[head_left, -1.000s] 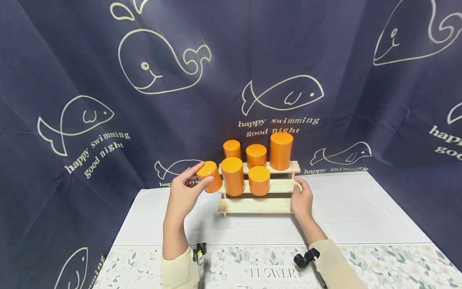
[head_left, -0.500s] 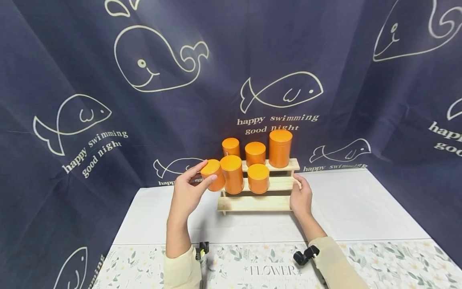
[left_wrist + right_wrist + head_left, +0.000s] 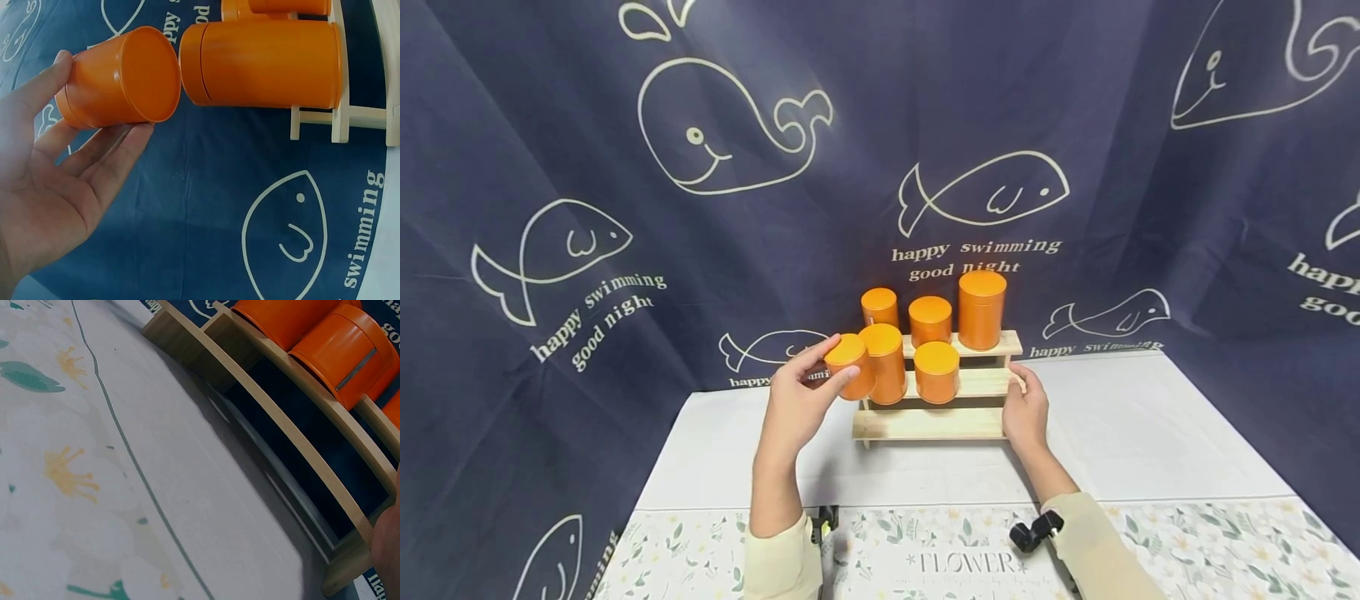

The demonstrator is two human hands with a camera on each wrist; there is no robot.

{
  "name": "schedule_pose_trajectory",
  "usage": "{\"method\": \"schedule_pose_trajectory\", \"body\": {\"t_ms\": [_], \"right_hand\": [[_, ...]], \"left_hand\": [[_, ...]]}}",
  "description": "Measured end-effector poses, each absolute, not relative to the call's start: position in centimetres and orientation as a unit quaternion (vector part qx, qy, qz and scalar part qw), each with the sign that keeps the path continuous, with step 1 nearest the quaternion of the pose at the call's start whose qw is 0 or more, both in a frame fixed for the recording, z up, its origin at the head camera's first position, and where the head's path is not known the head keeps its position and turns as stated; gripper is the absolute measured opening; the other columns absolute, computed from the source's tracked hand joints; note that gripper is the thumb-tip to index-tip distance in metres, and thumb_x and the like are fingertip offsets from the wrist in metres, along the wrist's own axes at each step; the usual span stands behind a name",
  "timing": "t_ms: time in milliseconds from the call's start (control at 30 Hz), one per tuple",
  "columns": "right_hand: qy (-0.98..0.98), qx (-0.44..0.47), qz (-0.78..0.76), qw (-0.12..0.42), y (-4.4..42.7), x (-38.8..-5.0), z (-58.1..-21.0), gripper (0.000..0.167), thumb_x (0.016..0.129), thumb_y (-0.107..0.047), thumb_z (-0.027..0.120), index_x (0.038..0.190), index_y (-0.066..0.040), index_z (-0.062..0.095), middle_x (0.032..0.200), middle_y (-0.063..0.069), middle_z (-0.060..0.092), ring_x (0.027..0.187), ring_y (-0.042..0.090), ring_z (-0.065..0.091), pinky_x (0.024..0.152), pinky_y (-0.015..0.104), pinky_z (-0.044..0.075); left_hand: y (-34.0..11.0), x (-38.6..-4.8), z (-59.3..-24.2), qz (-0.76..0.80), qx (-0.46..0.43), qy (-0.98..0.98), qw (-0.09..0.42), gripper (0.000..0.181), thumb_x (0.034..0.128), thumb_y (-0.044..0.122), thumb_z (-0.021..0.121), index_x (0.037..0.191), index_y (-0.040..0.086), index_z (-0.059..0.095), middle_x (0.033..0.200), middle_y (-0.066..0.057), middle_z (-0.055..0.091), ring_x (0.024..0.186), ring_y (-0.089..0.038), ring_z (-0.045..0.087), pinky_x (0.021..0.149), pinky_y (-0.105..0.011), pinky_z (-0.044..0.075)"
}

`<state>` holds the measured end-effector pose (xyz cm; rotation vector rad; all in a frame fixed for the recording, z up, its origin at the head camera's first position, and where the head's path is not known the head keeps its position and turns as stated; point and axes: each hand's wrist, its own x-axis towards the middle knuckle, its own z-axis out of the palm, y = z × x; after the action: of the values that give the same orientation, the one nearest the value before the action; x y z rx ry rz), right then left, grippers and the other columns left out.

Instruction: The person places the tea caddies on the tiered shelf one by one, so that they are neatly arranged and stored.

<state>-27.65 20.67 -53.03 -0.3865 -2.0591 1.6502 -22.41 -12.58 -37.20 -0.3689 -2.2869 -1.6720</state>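
Observation:
My left hand (image 3: 793, 408) pinches a small orange lidded canister (image 3: 859, 377) between thumb and fingers, at the left end of a three-step wooden rack (image 3: 928, 423). In the left wrist view this canister (image 3: 106, 81) is off the steps, its base facing the rack and close to a tall orange canister (image 3: 269, 65). That tall one and a short canister (image 3: 937, 379) stand on the middle step. On the top step are a slim canister (image 3: 880, 307), a squat one (image 3: 931, 321) and a tall one (image 3: 982, 312). My right hand (image 3: 1027, 412) grips the rack's right end.
The rack stands on a white tabletop (image 3: 1127, 442) before a navy curtain (image 3: 850, 208) printed with whales and fish. A floral cloth strip (image 3: 1195, 550) runs along the near side. The lowest step of the rack shows bare wood.
My left hand has carried the small canister to the right, until it overlaps the tall middle-step canister in the head view. My right hand stays on the rack's right end.

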Motion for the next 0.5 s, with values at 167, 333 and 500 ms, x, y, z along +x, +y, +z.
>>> {"method": "schedule_pose_trajectory", "body": {"t_ms": [167,333,500], "right_hand": [[-0.751,-0.142,0.601,0.234,20.8,-27.8,-53.1,0.040,0.109,-0.007,0.043,0.145,-0.003,0.058,0.156,0.022,0.054,0.155,0.039,0.041,0.129,0.057,0.031],[-0.753,-0.141,0.600,0.231,20.8,-27.8,-53.2,0.040,0.109,-0.007,0.042,0.146,-0.003,0.058,0.157,0.022,0.054,0.155,0.039,0.040,0.129,0.057,0.031],[-0.753,-0.141,0.599,0.232,20.6,-27.6,-53.1,0.040,0.109,-0.007,0.042,0.146,-0.002,0.058,0.156,0.023,0.055,0.155,0.040,0.041,0.129,0.057,0.031]], "left_hand": [[-12.1,-22.2,-37.1,-0.583,-0.142,-0.787,0.143,0.056,0.0837,0.028,0.091,0.137,0.025,0.073,0.127,-0.004,0.073,0.109,-0.020,0.072,0.093,-0.030,0.064],[-11.6,-22.2,-37.2,-0.581,-0.150,-0.787,0.143,0.057,0.0833,0.027,0.091,0.137,0.024,0.073,0.126,-0.004,0.073,0.108,-0.021,0.072,0.090,-0.026,0.064],[-11.2,-22.2,-37.3,-0.574,-0.161,-0.790,0.143,0.056,0.0839,0.029,0.091,0.137,0.024,0.073,0.124,-0.003,0.073,0.106,-0.019,0.073,0.089,-0.028,0.064]]}}
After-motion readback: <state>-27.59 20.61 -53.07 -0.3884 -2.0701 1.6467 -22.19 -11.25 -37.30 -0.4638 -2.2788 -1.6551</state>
